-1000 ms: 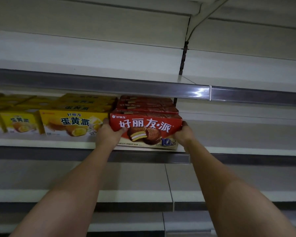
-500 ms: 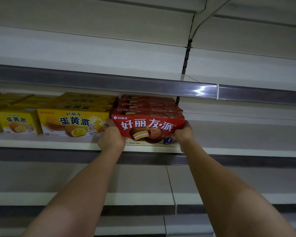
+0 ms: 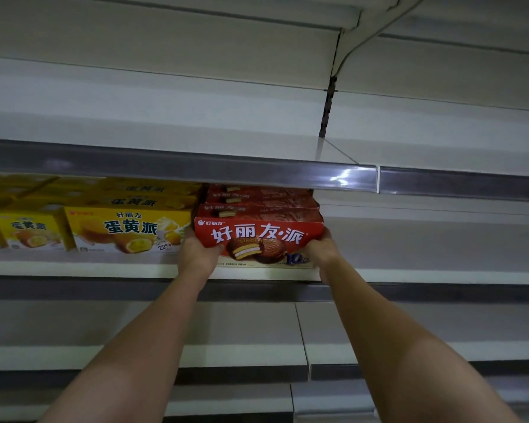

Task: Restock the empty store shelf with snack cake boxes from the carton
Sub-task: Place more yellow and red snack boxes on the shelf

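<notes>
A red snack cake box [image 3: 258, 236] stands at the front of the middle shelf [image 3: 425, 274], with two more red boxes [image 3: 257, 198] lined up behind it. My left hand [image 3: 197, 254] grips the front box at its lower left corner. My right hand [image 3: 321, 247] grips its lower right corner. The box's bottom edge sits on the shelf lip. No carton is in view.
Yellow snack cake boxes [image 3: 122, 230] fill the same shelf to the left, touching the red row. To the right of the red boxes the shelf is bare. The shelf above [image 3: 196, 166] hangs low over the boxes. Lower shelves [image 3: 242, 358] lie beneath my arms.
The red box has slid a little further back and sits more level on the shelf; both hands stayed on its lower corners.
</notes>
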A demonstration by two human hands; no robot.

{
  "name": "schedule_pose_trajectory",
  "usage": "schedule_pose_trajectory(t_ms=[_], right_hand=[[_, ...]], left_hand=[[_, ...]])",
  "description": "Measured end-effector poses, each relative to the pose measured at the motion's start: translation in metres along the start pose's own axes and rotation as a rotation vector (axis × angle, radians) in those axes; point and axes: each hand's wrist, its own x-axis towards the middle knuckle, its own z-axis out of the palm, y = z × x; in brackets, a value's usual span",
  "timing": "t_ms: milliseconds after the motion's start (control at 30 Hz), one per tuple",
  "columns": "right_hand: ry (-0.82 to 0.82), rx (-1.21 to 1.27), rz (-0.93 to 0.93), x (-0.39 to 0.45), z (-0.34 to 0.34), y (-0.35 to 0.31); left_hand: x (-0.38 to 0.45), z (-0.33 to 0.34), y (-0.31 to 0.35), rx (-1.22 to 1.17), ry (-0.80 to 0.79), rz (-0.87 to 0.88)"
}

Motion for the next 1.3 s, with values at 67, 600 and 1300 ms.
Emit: schedule_pose_trajectory(t_ms=[67,600,1300], right_hand=[[-0.049,0.012,0.029,0.0,-0.004,-0.006],[0.234,-0.765,-0.045,-0.025,-0.005,0.016],[-0.086,-0.893,-0.592,-0.035,-0.053,0.03]], left_hand=[[0.002,0.0,0.004,-0.043,-0.019,-0.008],[-0.007,-0.003,0.006,0.079,0.072,-0.079],[-0.158,0.006,-0.03,0.326,0.501,-0.176]])
